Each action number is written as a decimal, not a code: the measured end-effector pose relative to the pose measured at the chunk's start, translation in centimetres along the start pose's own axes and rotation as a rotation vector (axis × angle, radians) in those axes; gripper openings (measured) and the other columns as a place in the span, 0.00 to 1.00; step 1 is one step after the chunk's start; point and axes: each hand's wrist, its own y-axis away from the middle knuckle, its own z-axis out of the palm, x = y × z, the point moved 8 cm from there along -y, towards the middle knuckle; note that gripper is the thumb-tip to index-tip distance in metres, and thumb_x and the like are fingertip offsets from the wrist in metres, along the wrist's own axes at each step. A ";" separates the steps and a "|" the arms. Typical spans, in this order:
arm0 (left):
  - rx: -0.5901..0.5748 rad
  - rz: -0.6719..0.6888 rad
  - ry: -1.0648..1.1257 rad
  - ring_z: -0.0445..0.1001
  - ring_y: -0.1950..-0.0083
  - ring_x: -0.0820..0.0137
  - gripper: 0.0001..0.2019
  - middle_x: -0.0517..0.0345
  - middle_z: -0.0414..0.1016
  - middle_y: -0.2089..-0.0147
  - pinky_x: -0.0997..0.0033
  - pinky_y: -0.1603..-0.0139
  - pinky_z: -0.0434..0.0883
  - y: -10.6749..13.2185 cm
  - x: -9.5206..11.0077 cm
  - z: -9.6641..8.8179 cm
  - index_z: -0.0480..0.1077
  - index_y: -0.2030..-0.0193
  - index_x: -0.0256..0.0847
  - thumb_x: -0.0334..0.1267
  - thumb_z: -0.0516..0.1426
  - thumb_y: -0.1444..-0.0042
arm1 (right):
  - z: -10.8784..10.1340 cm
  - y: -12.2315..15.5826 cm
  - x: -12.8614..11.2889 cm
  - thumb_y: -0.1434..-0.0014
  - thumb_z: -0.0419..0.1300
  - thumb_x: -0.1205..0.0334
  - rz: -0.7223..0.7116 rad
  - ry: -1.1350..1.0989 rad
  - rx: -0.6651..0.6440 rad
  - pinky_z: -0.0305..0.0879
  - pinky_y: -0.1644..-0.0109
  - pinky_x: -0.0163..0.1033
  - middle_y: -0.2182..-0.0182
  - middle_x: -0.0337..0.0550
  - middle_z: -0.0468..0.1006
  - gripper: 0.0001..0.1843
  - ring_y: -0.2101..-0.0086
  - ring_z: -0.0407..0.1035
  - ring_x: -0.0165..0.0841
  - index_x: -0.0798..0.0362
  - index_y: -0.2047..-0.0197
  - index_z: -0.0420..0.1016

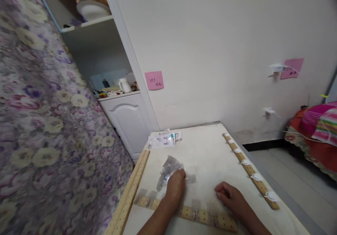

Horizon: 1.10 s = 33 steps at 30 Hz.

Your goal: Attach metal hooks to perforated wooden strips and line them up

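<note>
My left hand [176,186] is closed at the right side of a clear plastic bag [168,170] with small shiny pieces in it. Its fingertips are turned away, so what they pinch is hidden. A small see-through packet [192,178] lies just right of those fingers. My right hand [231,197] rests low over the table with fingers curled, and nothing shows in it. Below both hands runs a wooden strip with holes [203,215], carrying several small clear packets; my left forearm crosses over it.
Another perforated strip [246,162] on the right holds several white round tags. Long wooden strips [131,189] line the table's left edge. Flat packages [162,141] lie at the back left of the white tabletop [202,150]. A floral curtain [52,129] hangs left; a wall [200,52] stands behind.
</note>
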 end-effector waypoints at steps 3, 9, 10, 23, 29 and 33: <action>0.037 0.027 0.052 0.70 0.66 0.69 0.10 0.57 0.74 0.70 0.72 0.65 0.58 1.2 1.8 -0.9 0.67 0.71 0.40 0.28 0.47 0.48 | 0.5 0.2 -0.7 0.51 0.56 0.55 0.037 -0.113 -0.017 0.56 0.73 0.34 0.79 0.34 0.67 0.10 0.76 0.63 0.29 0.52 0.67 0.69; 0.042 0.036 0.246 0.69 0.69 0.70 0.07 0.59 0.73 0.71 0.73 0.68 0.59 5.1 6.2 -0.8 0.66 0.72 0.42 0.33 0.49 0.47 | 0.5 0.6 -2.1 0.53 0.60 0.51 0.071 -0.298 -0.006 0.59 0.76 0.33 0.72 0.37 0.71 0.20 0.74 0.68 0.30 0.53 0.59 0.69; 0.033 0.033 0.295 0.69 0.69 0.70 0.07 0.59 0.73 0.72 0.73 0.68 0.59 5.8 6.8 -0.5 0.66 0.73 0.42 0.33 0.49 0.47 | 0.3 0.7 -2.3 0.52 0.60 0.51 0.059 -0.311 0.002 0.59 0.77 0.32 0.73 0.36 0.71 0.19 0.75 0.67 0.28 0.53 0.60 0.69; -0.082 -0.114 0.759 0.65 0.77 0.73 0.03 0.66 0.63 0.80 0.75 0.76 0.61 9.4 9.4 3.3 0.63 0.75 0.42 0.35 0.53 0.51 | -1.2 2.4 -4.2 0.52 0.59 0.54 0.014 -0.318 -0.088 0.52 0.80 0.31 0.83 0.28 0.61 0.12 0.83 0.55 0.23 0.52 0.74 0.63; -0.100 -0.228 1.083 0.59 0.87 0.76 0.10 0.71 0.62 0.83 0.77 0.86 0.54 10.9 8.5 5.2 0.60 0.68 0.45 0.48 0.53 0.50 | -2.8 2.6 -3.6 0.52 0.60 0.53 0.009 -0.297 -0.086 0.50 0.80 0.31 0.81 0.29 0.61 0.12 0.82 0.53 0.23 0.53 0.74 0.66; -0.335 -0.419 1.167 0.58 0.89 0.77 0.15 0.67 0.64 0.88 0.77 0.85 0.50 13.1 8.1 11.1 0.61 0.74 0.43 0.53 0.56 0.54 | -3.2 3.3 -2.2 0.52 0.60 0.55 0.067 -0.240 -0.141 0.49 0.80 0.30 0.81 0.29 0.62 0.11 0.81 0.52 0.23 0.53 0.72 0.66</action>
